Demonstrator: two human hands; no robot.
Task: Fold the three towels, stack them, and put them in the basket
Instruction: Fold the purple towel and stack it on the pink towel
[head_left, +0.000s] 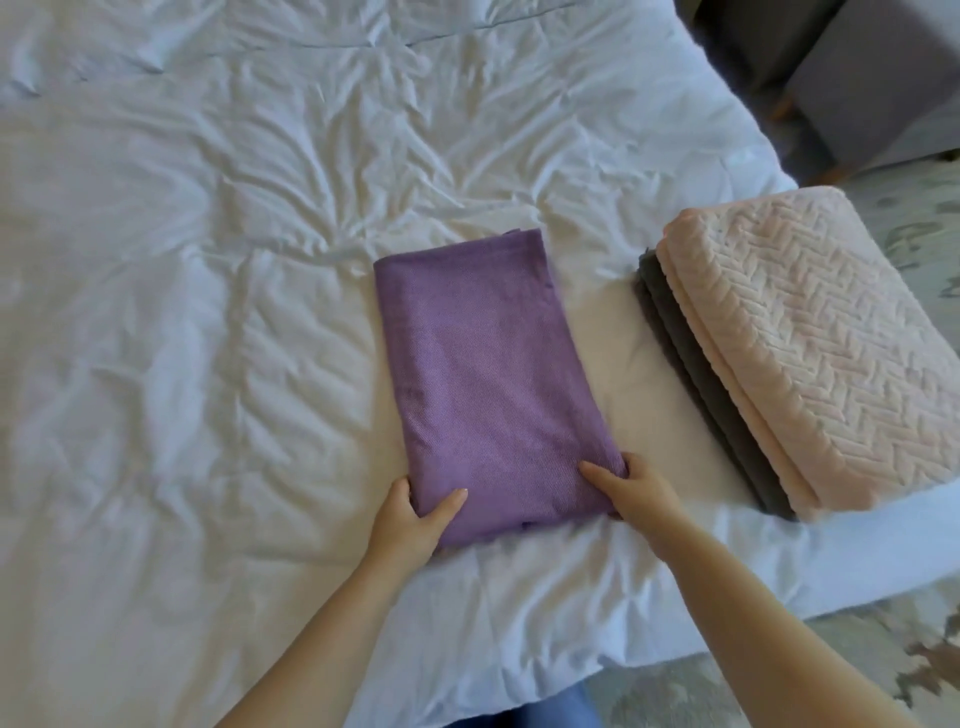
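Purple towel: lay folded into a long rectangle on the white duvet, near its front edge, its near end in both hands.
Left hand: gripped the near left corner, thumb on top, fingers curled under the edge.
Right hand: gripped the near right corner, thumb lying on top, fingers wrapped round the side.
Pink towel: folded, with a raised herringbone pattern, lay on top of the folded dark grey towel.
Stack: sat on the bed's right edge, apart from the purple towel.
Floor: a patterned rug showed beside the bed.
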